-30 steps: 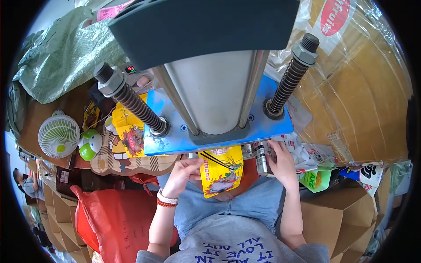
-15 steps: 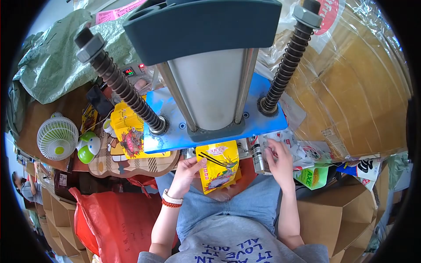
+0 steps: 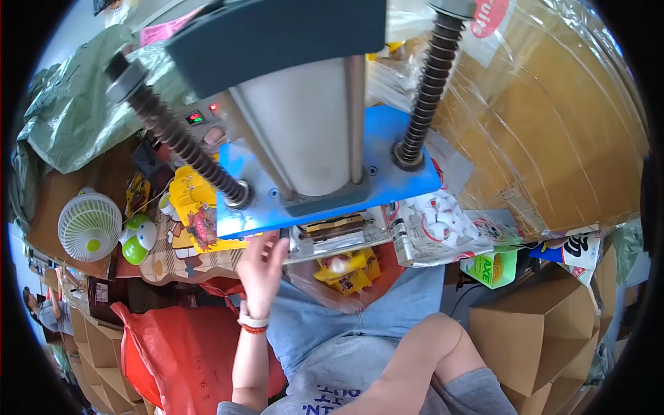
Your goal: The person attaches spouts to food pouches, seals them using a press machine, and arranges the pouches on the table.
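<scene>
My left hand [image 3: 259,273] is raised at the front left of the press, its fingers apart and holding nothing I can see. Its fingertips are close to the press bed's left end and to a stack of yellow printed pouches [image 3: 197,207]. Beneath the blue press plate [image 3: 332,183], the metal bed [image 3: 335,232] shows dark and brass-coloured strips. Several yellow pouches [image 3: 366,280] lie in a clear plastic bag between my thighs; a small white blur is over them. My right forearm [image 3: 408,366] bends down across my shirt, and my right hand is out of view.
Small white pieces [image 3: 443,218] are heaped right of the bed, beside a silver cylinder [image 3: 402,238]. A white fan [image 3: 90,227] stands left. A red bag [image 3: 166,353] and open cardboard boxes [image 3: 532,332] flank me. A person [image 3: 48,311] is far left.
The yellow pouch with black chopsticks printed on it has left my left hand. That hand moved left and up. My right hand left the silver cylinder and dropped out of view. The view shifted.
</scene>
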`<state>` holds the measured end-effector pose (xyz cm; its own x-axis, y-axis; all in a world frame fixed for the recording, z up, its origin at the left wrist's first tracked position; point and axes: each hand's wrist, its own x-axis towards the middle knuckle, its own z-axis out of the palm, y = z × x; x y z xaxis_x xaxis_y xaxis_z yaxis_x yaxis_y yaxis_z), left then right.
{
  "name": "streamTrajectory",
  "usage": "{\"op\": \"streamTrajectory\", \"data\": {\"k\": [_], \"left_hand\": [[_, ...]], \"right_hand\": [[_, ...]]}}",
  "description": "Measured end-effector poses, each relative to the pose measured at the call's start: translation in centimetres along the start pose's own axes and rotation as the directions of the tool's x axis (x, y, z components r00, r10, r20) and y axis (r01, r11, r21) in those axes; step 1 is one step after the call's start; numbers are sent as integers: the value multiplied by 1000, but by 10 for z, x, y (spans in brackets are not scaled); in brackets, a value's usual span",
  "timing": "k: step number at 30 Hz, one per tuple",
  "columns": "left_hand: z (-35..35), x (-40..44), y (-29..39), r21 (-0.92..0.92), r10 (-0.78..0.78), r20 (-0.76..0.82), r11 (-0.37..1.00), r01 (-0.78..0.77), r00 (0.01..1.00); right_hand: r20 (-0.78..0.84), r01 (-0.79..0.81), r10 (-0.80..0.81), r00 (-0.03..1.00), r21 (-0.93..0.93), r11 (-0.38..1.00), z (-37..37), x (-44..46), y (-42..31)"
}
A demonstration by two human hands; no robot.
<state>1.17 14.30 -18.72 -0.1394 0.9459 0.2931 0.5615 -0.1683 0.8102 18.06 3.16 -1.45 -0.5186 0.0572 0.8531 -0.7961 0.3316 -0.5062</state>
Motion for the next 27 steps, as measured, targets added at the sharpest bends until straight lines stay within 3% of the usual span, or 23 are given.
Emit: {"op": "streamTrajectory", "data": {"k": [4, 5, 7, 8, 10, 14, 15, 16, 18, 22, 25, 27], "left_hand": [[-62, 53, -19, 496, 375, -50, 814, -303, 926], [-76, 71, -48, 595, 420, 29, 722, -353, 907], [-93, 95, -49, 594, 384, 36, 734, -329, 922], [-100, 109, -68, 643, 394, 71, 684, -344, 916], [-111, 124, -68, 681, 369, 134, 640, -356, 920], [-123, 142, -84, 777, 218, 274, 524, -350, 937], [-121, 142, -81, 797, 187, 272, 506, -330, 944], [-122, 143, -82, 795, 188, 271, 510, -330, 944], [-123, 145, -86, 810, 192, 295, 469, -352, 936], [-122, 144, -90, 805, 167, 303, 482, -346, 938], [-124, 146, -81, 813, 157, 300, 474, -338, 941], [-129, 151, -72, 804, 57, 337, 502, -319, 940]], "right_hand": [[-95, 121, -103, 990, 204, 972, 0, 14, 8], [287, 106, -82, 954, -72, 992, -13, 22, 0], [611, 204, 41, 790, -326, 923, -17, 24, -4], [293, 63, -15, 956, -154, 986, -8, 12, 1], [-53, -9, 13, 998, 67, 998, -8, -1, 7], [-32, -251, 257, 966, -356, 900, -8, -36, 34], [-223, -480, 442, 869, -163, 862, 0, -42, 37], [-249, -525, 470, 847, -254, 812, 10, -56, 45], [-292, -521, 435, 852, -390, 759, 18, -75, 62], [-299, -590, 510, 806, -349, 728, 30, -96, 79], [-316, -675, 599, 736, -415, 610, 32, -99, 88], [-301, -690, 624, 721, -390, 609, 29, -101, 102]]}}
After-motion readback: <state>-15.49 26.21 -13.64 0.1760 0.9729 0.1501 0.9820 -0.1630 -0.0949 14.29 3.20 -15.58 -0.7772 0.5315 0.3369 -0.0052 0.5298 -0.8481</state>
